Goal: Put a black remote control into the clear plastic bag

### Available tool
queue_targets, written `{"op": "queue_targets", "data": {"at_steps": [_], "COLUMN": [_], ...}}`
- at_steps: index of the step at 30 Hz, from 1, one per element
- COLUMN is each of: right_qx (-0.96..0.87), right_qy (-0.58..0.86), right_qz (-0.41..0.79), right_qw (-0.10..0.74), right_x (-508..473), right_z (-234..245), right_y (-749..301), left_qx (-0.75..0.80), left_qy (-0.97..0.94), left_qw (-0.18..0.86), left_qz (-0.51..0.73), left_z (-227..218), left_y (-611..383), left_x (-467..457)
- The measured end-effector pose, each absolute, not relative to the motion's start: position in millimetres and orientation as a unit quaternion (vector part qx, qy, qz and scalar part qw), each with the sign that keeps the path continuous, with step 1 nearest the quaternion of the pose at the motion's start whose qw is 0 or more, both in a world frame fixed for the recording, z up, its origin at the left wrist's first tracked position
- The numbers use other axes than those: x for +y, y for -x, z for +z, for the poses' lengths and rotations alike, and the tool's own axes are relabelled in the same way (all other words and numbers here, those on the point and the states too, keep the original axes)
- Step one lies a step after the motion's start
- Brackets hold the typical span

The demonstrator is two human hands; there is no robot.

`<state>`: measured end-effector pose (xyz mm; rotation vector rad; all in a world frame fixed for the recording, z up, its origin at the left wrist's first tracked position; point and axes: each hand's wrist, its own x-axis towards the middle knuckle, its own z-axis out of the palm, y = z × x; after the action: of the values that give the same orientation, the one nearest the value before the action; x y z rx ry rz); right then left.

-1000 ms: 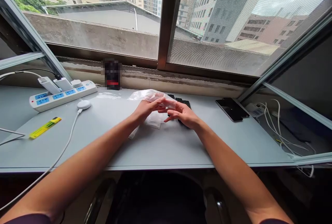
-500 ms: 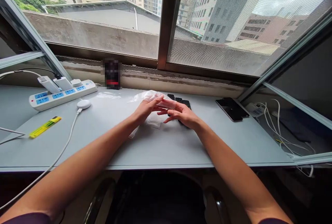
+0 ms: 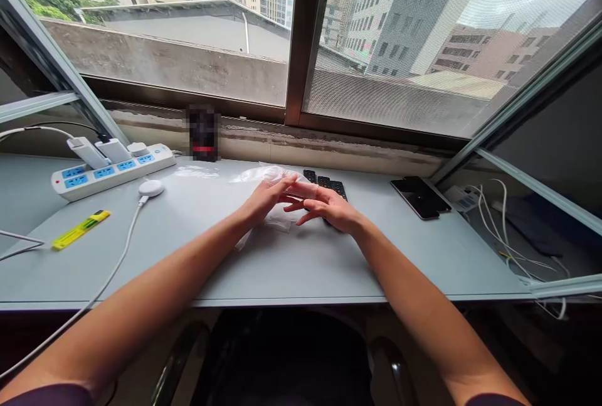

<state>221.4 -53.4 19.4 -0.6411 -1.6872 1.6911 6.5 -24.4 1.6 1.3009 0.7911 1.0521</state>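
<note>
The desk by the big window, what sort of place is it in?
Probably a workspace, maybe in an office or a home: there's a desk, a power strip and a big window looking out on buildings.

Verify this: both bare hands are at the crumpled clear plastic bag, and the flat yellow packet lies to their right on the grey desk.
Wrong side: the bare left hand and right hand are at the crumpled clear plastic bag, but the head view shows the flat yellow packet on the grey desk to their left, not right.
</note>
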Motion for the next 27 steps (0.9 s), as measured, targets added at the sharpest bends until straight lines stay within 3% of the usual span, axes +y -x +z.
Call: {"op": "queue_targets", "data": {"at_steps": [27], "right_qx": [-0.669], "right_qy": [0.228], "right_qz": [0.648], "right_qw": [0.285], "right_x": [-56.9], "right_z": [23.3], "right_y": [-222.6], "left_qx": [0.306], "left_qy": [-0.590], "left_qw": [0.633], "left_qz": [0.395], "left_z": [-1.4], "left_y": [-8.2], "left_x": [-21.6]}}
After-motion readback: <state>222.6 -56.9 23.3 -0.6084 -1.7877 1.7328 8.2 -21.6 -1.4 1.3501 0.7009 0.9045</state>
